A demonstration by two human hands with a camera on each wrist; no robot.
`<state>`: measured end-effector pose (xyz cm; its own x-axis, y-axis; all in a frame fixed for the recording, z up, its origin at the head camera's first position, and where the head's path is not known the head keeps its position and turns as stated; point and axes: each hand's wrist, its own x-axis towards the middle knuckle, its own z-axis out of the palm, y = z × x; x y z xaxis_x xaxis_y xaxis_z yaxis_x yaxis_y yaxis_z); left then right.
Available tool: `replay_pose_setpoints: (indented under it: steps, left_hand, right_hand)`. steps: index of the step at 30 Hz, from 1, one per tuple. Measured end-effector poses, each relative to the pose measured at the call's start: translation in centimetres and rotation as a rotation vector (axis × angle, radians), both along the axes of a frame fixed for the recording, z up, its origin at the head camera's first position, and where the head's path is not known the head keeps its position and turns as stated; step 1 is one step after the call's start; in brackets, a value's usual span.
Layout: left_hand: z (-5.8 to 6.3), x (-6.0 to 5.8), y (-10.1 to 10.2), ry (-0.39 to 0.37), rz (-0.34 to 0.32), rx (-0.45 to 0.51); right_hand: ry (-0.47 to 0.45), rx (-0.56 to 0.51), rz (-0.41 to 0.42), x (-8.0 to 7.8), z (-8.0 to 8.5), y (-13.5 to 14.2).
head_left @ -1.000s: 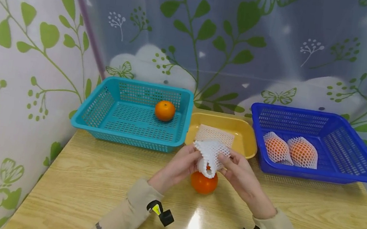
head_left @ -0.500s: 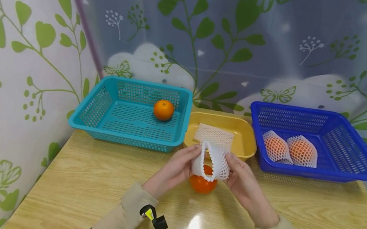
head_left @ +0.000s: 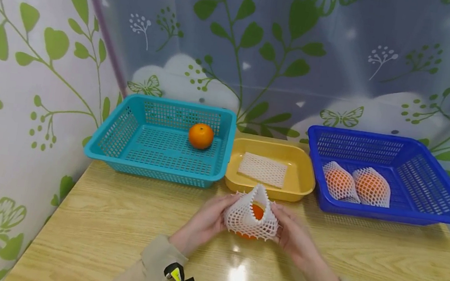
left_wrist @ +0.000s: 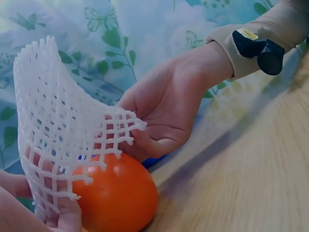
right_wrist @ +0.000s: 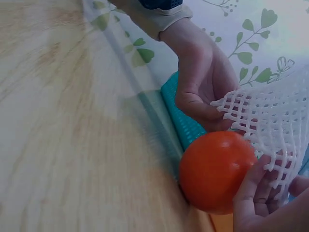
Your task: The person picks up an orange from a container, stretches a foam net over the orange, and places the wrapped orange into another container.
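A white foam fruit net (head_left: 236, 219) stretches between both hands just above the wooden table. My left hand (head_left: 204, 220) pinches one side of its rim, and my right hand (head_left: 298, 243) pinches the opposite side. Under and partly inside the net sits an orange (right_wrist: 217, 174); in the head view the mesh covers most of it. From the left wrist, the lower part of the orange (left_wrist: 123, 198) shows bare beneath the net's edge. Some fingertips are hidden behind the mesh.
A teal basket (head_left: 93, 145) at the back left holds one bare orange (head_left: 201, 136). A yellow tray (head_left: 303, 169) in the middle holds a flat foam net (head_left: 262, 169). At the back right, a blue basket (head_left: 422, 214) contains two netted oranges (head_left: 371, 186).
The net, bunched above the orange earlier, has been spread wider and lowered, so it now surrounds the upper part of the orange. Both hands have come down with it.
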<state>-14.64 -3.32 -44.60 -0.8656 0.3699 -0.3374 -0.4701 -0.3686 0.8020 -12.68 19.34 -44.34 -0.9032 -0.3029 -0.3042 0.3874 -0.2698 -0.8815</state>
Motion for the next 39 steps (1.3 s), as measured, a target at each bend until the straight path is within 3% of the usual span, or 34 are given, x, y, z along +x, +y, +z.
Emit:
replay_pose_setpoints:
  steps: [10, 19, 26, 32, 39]
  left_hand:
    - [-1.4, 0.1, 0.1, -0.044, 0.035, -0.076]
    - [-1.7, 0.2, -0.1, -0.053, 0.073, -0.181]
    - [-1.9, 0.2, 0.5, -0.040, 0.150, -0.177]
    - [-1.2, 0.2, 0.8, 0.049, 0.188, -0.147]
    - [0.4, -0.1, 1.5, 0.186, 0.319, -0.196]
  right_hand:
    - [-0.061, 0.034, 0.012, -0.4, -1.7, 0.1]
    - [-0.014, 0.153, 0.036, -1.1, -2.2, -0.4]
    - [0.030, 0.217, 0.046, -1.3, -1.7, -1.0]
    - [0.016, 0.173, -0.021, -1.3, -0.5, -1.4]
    - [0.091, 0.076, 0.074, -1.2, 1.0, -1.7]
